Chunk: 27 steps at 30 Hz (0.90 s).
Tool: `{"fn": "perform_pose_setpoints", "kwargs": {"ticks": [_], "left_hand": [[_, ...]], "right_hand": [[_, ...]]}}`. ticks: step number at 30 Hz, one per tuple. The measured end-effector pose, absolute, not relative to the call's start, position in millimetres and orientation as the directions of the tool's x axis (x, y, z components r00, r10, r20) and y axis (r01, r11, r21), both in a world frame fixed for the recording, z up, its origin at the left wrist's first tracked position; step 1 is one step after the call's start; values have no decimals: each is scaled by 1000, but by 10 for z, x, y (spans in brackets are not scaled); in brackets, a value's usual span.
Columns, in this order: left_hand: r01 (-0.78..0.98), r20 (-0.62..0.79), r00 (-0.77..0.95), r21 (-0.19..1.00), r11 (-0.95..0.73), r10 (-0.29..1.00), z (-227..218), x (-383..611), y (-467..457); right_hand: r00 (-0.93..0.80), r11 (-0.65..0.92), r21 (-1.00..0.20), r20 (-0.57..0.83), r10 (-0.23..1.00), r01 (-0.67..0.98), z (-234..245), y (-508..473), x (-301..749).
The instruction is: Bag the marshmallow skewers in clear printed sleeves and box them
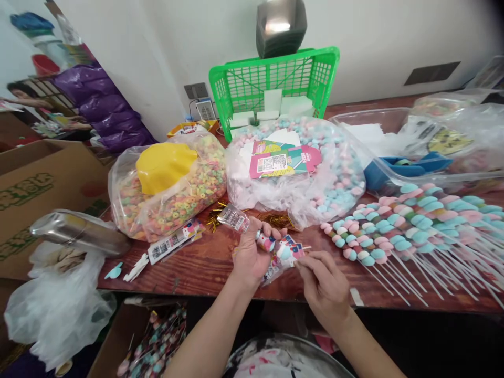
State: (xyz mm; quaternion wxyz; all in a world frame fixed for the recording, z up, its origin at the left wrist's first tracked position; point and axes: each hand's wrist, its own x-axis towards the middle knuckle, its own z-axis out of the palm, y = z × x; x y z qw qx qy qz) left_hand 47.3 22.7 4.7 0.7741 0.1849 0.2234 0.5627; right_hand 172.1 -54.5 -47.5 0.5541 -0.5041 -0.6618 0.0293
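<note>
My left hand [252, 257] is closed around a printed clear plastic bag [234, 218], whose dark label end sticks out at the upper left. Pale blue and white pieces show inside the bag's lower part, between both hands. My right hand [325, 286] has its thumb and fingers pinched together at the bag's right edge; what lies between the fingertips is too small to make out. Gold twist ties [275, 219] lie just behind my hands. To the right rests a pile of twisted marshmallow skewers [394, 226] on white sticks.
A bag of colourful ring-shaped pieces [169, 210] with a yellow bowl [167, 167] and a bag of pink-blue marshmallows [334, 184] stand behind. Further back is a green basket [331, 79]. A steel flask [82, 233] lies left; a clear tub [394, 170] sits right. Another person works far left.
</note>
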Motion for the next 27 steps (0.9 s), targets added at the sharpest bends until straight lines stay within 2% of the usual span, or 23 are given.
{"fn": "perform_pose_setpoints", "kwargs": {"ticks": [3,6,8,10,12,14,16,19,22,27], "left_hand": [[-763,-127,284,570,305,950,31,473,202],[-741,-114,293,600,301,949,5,482,190],[-717,-103,325,622,316,940,-15,494,179],[-686,-86,354,654,321,931,-32,511,159],[-658,-78,350,689,304,933,-41,522,138],[-639,-91,337,709,298,937,-44,512,129],[-640,-130,319,701,315,939,-48,480,137],[-635,-180,311,691,345,933,-72,453,143],[-611,-175,339,706,358,924,-119,531,91],[-624,-139,317,715,316,938,-152,723,-22]], "right_hand": [[149,388,-763,526,837,517,-434,-536,1708],[156,204,-919,268,951,338,-404,-501,1696],[99,84,-978,105,990,191,-395,-451,1671],[41,28,-995,32,999,101,-388,-384,1629],[42,33,-996,36,998,78,-378,-331,1590],[93,99,-987,111,989,129,-373,-327,1576],[137,242,-924,292,946,295,-391,-380,1592],[102,415,-735,544,833,536,-451,-497,1635],[105,415,-740,543,833,530,-475,-532,1624],[254,337,-823,484,837,457,-426,-423,1467]]}}
